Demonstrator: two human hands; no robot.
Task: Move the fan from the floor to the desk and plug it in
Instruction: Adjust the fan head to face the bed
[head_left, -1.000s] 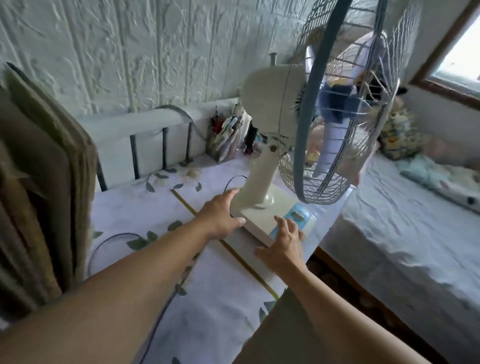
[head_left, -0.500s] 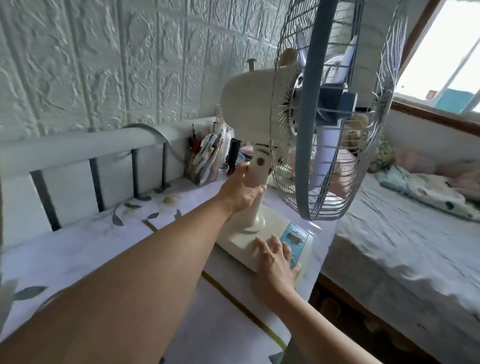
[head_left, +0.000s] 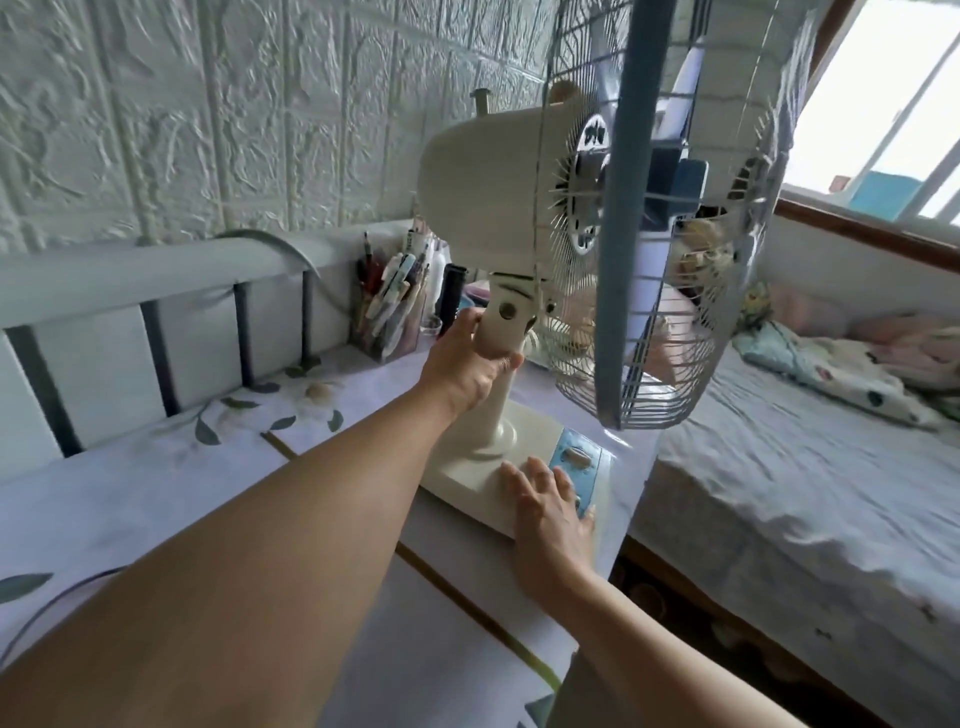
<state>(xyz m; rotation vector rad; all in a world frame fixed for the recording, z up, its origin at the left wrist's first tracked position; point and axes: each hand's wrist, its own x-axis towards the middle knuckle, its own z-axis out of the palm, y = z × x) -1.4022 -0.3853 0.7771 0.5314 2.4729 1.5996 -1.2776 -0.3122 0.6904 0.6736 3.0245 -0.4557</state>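
Observation:
The cream fan (head_left: 483, 176) with a blue-rimmed wire cage stands upright on the desk (head_left: 156, 499), near its right edge. My left hand (head_left: 467, 364) grips the fan's neck just below the motor housing. My right hand (head_left: 545, 504) lies flat with straight fingers on the front of the fan's base, beside the blue control panel (head_left: 579, 462). A thin dark cord (head_left: 47, 608) curves over the desk at the lower left. The fan's plug is not visible.
A clear holder full of pens (head_left: 387, 306) and a black cylinder (head_left: 451, 293) stand at the back of the desk by a white rail (head_left: 130, 275). A bed (head_left: 805, 493) lies to the right, with a window (head_left: 893, 135) above it.
My left hand left the fan's base, rose, and took hold of the neck. My right hand slid a little further onto the base. The view has moved closer.

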